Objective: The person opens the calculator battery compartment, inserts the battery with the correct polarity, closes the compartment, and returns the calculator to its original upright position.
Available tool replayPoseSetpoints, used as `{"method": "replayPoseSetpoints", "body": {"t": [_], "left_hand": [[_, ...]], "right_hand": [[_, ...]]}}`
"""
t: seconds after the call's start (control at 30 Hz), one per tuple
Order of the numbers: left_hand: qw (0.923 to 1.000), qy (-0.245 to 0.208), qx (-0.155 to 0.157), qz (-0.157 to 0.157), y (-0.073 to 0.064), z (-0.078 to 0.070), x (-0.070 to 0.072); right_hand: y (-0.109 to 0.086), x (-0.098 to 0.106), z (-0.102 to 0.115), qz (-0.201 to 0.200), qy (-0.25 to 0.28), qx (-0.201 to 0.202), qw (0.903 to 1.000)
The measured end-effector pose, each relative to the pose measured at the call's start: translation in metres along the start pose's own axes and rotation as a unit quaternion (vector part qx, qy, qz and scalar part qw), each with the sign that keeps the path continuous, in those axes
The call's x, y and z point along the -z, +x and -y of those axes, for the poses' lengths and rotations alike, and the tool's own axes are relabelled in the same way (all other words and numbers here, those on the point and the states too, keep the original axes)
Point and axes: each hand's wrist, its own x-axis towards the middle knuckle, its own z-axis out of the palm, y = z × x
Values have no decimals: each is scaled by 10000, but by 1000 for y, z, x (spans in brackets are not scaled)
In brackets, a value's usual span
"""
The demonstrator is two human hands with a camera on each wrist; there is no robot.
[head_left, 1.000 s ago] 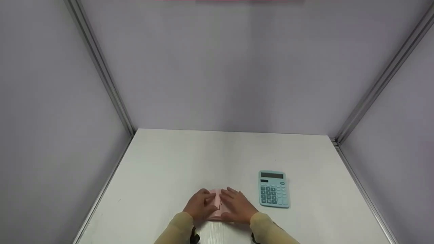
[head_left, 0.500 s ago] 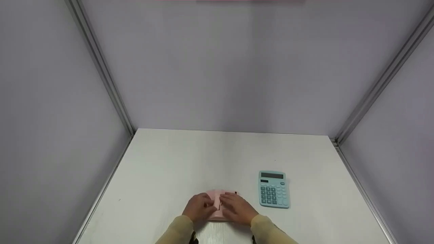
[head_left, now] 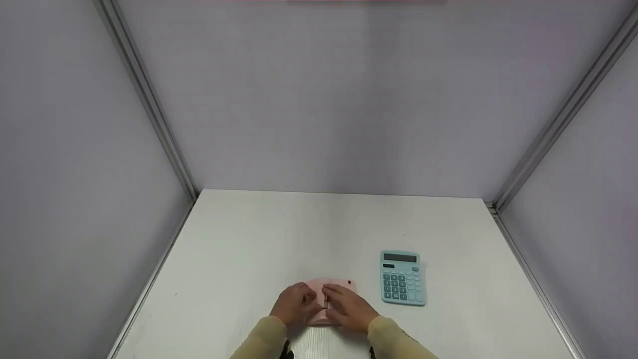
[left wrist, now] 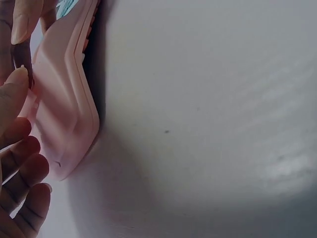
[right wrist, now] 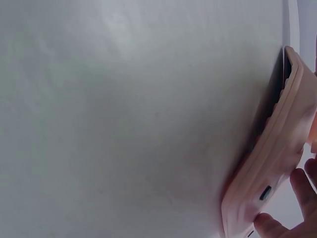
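Observation:
A pink calculator (head_left: 340,282) lies face down on the table, its back up and a small dark foot at its far right corner; its keys show along the underside in the left wrist view. My left hand (head_left: 292,304) is over its left half, fingers bent, index finger and thumb near a narrow dark slot (head_left: 326,302) mid-back. Whether they pinch something there is hidden. My right hand (head_left: 349,306) rests on the right half, index finger and thumb reaching to the same slot. In the right wrist view its fingertips (right wrist: 267,225) touch the calculator's back.
A light blue calculator (head_left: 402,278) lies face up on the white table (head_left: 239,239), right of my hands. Grey panels (head_left: 319,99) wall in the back and both sides. The table's near edge lies below my wrists.
My right fingers have drawn back a little, baring the calculator's far right corner and its dark foot. My left fingers are more bent. The dark slot between the hands shows more plainly.

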Motion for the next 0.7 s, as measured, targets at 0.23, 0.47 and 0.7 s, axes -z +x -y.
{"method": "replayPoseSetpoints", "body": {"t": [0.23,0.47,0.7], "left_hand": [[9997,-239,-78,-30,0,2,-4],[9983,-566,-104,-7,0,0,-5],[9957,-922,-71,-55,3,-2,-9]], "right_hand": [[-1,2,2,168,160,-334,9992],[-2,-2,-1,-6,201,-249,9995],[-1,-4,-2,-144,358,-375,9986]]}}
